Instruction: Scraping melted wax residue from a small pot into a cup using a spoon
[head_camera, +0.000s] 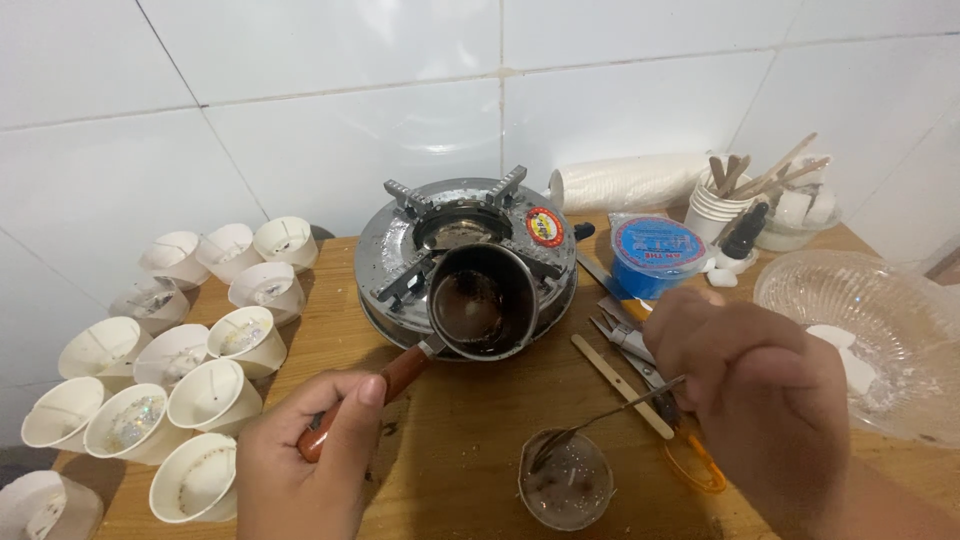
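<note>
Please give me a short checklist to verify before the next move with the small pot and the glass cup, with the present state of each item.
1. Left hand grips the pot handle firmly: ok.
2. Small pot sits level: not ok, it tilts off the stove edge.
3. Glass cup stands upright on the table: ok.
4. Tweezers in the right hand reach the cup's rim: ok.
5. Wick centred in the cup: cannot tell.
6. Scissors lie apart from the cup: ok.
</note>
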